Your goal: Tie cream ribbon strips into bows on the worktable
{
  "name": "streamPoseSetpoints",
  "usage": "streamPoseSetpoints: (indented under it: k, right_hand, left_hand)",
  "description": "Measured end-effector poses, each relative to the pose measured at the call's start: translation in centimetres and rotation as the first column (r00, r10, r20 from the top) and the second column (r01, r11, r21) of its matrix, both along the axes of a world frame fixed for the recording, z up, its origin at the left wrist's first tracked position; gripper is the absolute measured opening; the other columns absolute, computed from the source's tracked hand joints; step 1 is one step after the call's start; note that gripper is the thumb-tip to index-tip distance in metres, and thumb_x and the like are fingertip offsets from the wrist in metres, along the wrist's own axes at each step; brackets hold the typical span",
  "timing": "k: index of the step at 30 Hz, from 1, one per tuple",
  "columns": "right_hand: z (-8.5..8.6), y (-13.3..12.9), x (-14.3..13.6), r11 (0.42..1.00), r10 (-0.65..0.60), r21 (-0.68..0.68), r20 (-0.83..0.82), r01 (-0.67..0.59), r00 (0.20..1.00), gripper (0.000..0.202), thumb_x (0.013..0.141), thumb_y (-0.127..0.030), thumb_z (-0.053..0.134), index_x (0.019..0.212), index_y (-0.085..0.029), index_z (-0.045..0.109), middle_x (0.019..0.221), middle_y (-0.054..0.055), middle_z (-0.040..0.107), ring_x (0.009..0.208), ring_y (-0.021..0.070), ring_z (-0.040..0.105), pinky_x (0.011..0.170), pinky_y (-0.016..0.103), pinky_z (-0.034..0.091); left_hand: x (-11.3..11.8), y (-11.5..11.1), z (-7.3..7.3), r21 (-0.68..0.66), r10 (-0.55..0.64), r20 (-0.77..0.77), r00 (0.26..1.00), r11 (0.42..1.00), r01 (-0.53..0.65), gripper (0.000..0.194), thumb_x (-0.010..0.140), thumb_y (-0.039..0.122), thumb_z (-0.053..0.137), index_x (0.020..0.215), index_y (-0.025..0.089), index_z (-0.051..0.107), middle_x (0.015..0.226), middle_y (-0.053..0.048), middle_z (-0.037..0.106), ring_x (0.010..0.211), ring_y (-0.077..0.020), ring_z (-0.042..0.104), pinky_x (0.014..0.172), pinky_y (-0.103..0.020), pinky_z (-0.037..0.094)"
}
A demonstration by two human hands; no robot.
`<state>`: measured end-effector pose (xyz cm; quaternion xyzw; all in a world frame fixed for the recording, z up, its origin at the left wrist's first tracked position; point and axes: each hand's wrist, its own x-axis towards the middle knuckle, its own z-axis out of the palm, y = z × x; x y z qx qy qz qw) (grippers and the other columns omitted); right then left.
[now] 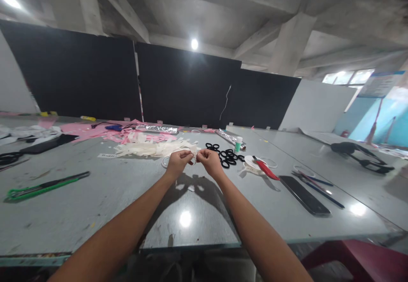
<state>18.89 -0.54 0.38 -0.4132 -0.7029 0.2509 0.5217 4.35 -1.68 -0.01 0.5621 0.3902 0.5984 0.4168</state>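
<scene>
My left hand and my right hand meet above the middle of the table, fingertips pinched. Between them is a small cream-white piece, mostly hidden by the fingers; its material is hard to make out. Behind my left hand lies a pile of cream strips, and a thin pale ring shows beside that wrist. Several black rings are heaped just right of my right hand. Shadows of both hands fall on the grey table, where a tiny white scrap lies.
On the right are a white tape roll, a red-handled tool, a black phone, a glue stick and scissors. A green cutter lies left. Pink sheets and foil are farther back. A dark-red chair stands at front right.
</scene>
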Motion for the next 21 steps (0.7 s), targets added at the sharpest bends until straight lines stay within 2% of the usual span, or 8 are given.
streamPoseSetpoints:
  k: [5, 9, 15, 19, 21]
  right_hand:
    - [0.3, -0.2, 0.0, 0.999, -0.037, 0.015, 0.024, 0.037, 0.999, 0.02, 0.072, -0.03, 0.052, 0.067, -0.014, 0.062, 0.06, 0.001, 0.061, 0.055, 0.0109, 0.052, 0.054, 0.021, 0.039]
    - [0.4, -0.4, 0.0, 1.0, -0.023, 0.009, 0.048, 0.022, 0.999, 0.02, 0.072, -0.031, 0.052, 0.065, -0.014, 0.061, 0.059, 0.001, 0.06, 0.054, 0.0102, 0.049, 0.053, 0.021, 0.038]
    - [0.1, -0.1, 0.1, 0.999, -0.05, 0.006, -0.01, 0.05, 0.999, 0.018, 0.071, -0.031, 0.052, 0.066, -0.015, 0.059, 0.059, 0.001, 0.06, 0.053, 0.0109, 0.05, 0.053, 0.021, 0.038]
    - [0.7, -0.1, 0.6, 0.998, -0.066, 0.009, -0.036, 0.066, 0.997, 0.017, 0.072, -0.029, 0.05, 0.066, -0.015, 0.058, 0.057, 0.001, 0.059, 0.053, 0.0114, 0.05, 0.053, 0.022, 0.037]
    - [0.9, 0.0, 1.0, 0.994, -0.111, 0.018, -0.02, 0.111, 0.994, 0.016, 0.073, -0.028, 0.049, 0.067, -0.016, 0.058, 0.056, 0.001, 0.059, 0.053, 0.0118, 0.05, 0.053, 0.022, 0.037]
  left_hand:
    - [0.0, -0.1, 0.1, 0.019, -0.07, 0.015, 0.997, 0.997, 0.07, 0.02, 0.067, 0.034, 0.064, 0.072, 0.014, 0.067, 0.065, -0.001, 0.064, 0.056, -0.0144, 0.061, 0.059, -0.026, 0.047]
    - [0.1, 0.2, -0.1, -0.018, -0.044, 0.068, 0.997, 0.999, 0.046, 0.029, 0.064, 0.043, 0.067, 0.07, 0.014, 0.064, 0.062, 0.0, 0.062, 0.054, -0.0138, 0.059, 0.057, -0.026, 0.047]
    - [0.2, 0.2, -0.4, -0.042, -0.066, 0.164, 0.984, 0.996, 0.074, 0.032, 0.066, 0.046, 0.065, 0.072, 0.015, 0.058, 0.063, 0.0, 0.061, 0.055, -0.0119, 0.058, 0.058, -0.024, 0.047]
    - [0.0, 0.2, -0.4, -0.071, -0.017, 0.235, 0.972, 0.997, 0.034, 0.036, 0.063, 0.048, 0.066, 0.073, 0.017, 0.054, 0.062, 0.003, 0.058, 0.055, -0.0113, 0.058, 0.057, -0.024, 0.048]
    - [-0.2, 0.3, -0.3, -0.11, 0.014, 0.281, 0.959, 0.994, 0.018, 0.037, 0.061, 0.048, 0.068, 0.073, 0.017, 0.052, 0.06, 0.005, 0.055, 0.051, -0.0102, 0.056, 0.055, -0.024, 0.047]
